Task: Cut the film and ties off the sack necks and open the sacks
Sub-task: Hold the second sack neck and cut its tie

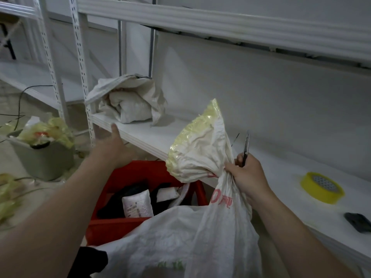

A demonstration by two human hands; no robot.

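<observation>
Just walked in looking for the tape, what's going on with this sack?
A person is opening sacks. Their right hand grips the gathered neck of a white sack and holds a utility knife too. Yellow film covers the sack's top above the grip, not yet cut off. The left hand is open, reaching toward the shelf edge. A grey bin on the floor holds film scraps.

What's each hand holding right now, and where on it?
Right hand grips the sack at its tied neck, plus a knife by its handle. Left hand holds nothing.
</observation>
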